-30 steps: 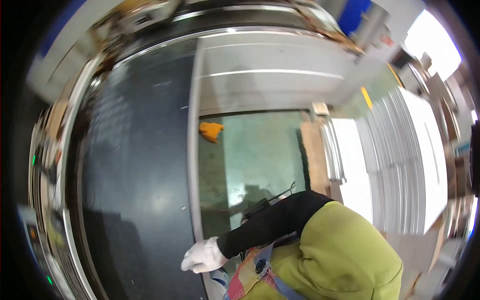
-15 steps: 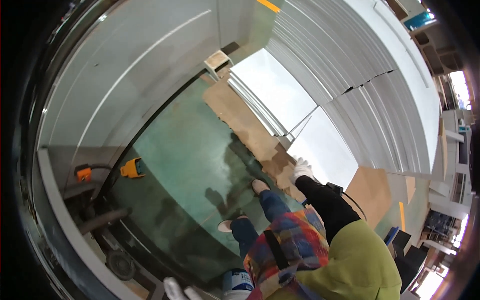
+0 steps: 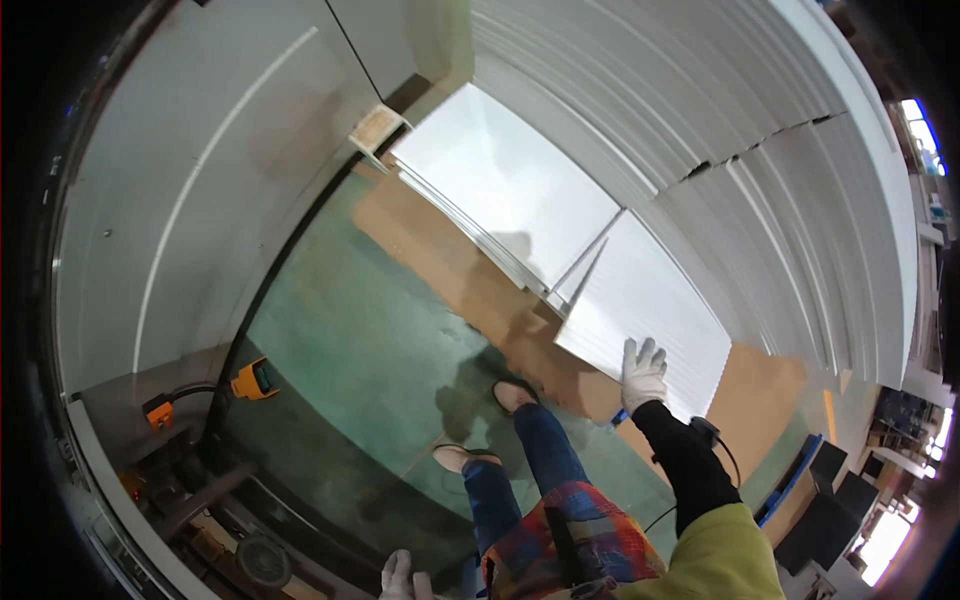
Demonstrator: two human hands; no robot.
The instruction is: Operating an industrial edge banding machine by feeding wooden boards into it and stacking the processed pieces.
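My right hand (image 3: 644, 374), in a white glove, rests on the near edge of a white panel (image 3: 655, 305). Its fingers are spread and stretched out over the top face. The panel lies slightly askew, its left corner angled across a gap beside a neighbouring stack of white panels (image 3: 510, 175). At the lower edge of the view my left hand (image 3: 398, 578), also gloved, is held apart from the panels. Its visible fingers are apart with nothing between them, and the rest is cut off.
Brown sheeting (image 3: 430, 262) lies under the stacks. Tall rows of white panels (image 3: 690, 110) stand behind them. A grey machine side (image 3: 200, 200) rises at left, with an orange foot pedal (image 3: 254, 379) on the green floor. A small stool-like block (image 3: 378, 128) stands at the far corner.
My right hand has gone from the panel's near left corner to farther along its near edge, fingers more spread. The panel now sits more askew. My left hand has moved slightly right in view.
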